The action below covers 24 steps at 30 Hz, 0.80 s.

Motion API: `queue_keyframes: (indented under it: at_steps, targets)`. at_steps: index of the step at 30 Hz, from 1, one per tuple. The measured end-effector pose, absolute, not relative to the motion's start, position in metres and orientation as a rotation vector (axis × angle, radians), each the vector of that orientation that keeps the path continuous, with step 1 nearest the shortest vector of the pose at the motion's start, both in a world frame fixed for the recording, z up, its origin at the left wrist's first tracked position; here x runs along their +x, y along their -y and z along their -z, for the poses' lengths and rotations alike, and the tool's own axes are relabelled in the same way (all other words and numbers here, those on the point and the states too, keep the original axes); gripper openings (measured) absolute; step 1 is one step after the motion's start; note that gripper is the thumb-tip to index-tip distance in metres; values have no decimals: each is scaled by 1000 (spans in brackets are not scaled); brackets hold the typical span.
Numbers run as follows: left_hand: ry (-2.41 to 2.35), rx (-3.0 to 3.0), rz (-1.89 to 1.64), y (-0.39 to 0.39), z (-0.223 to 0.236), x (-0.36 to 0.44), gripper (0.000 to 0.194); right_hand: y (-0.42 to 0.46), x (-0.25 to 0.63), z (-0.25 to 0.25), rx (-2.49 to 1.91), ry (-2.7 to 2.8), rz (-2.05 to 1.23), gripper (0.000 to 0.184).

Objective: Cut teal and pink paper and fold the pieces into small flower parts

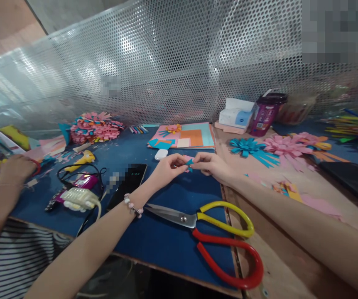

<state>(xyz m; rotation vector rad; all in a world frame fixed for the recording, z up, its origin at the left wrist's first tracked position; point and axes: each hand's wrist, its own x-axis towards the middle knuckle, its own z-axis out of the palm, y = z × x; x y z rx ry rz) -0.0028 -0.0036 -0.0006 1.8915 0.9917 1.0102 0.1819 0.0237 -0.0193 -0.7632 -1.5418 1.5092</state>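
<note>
Over the middle of the blue tabletop, my left hand [170, 169] and my right hand [209, 163] meet fingertip to fingertip. Both pinch a small folded piece of blue and pink paper [189, 163]; its far part is partly hidden by the fingers. Nearer to me lie large scissors [183, 218] with one yellow and one red handle, blades pointing left. Just beyond my hands, a white earbud case [161, 154] lies beside a stack of coloured paper [197, 135]. On that stack rest blue cut pieces [162, 143] and a small pink and orange paper flower [173, 128].
At left, a co-worker's hand [17, 168] holds scissors. A phone [127, 187], a cabled white plug [78, 198] and a yellow tool [81, 161] lie nearby. To the right are paper flowers [288, 145], a purple cup [266, 114] and a tissue pack [236, 114]. Perforated metal [166, 70] stands behind.
</note>
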Motion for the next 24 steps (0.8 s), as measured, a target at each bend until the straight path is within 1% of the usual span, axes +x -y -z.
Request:
queue_keyframes:
  at_steps: [14,18,24]
  targets:
    - [-984,1849,-1010,4,1,-4,16,-17,182,9,-863,1678,-1432,20]
    - [-1006,1854,-1003,4,2,-5,14,-17,183,11,-894,1756,-1358,22]
    - [-1022,1831,-943,7,0,-2,17,-12,183,7,-900,1837,-1287,24]
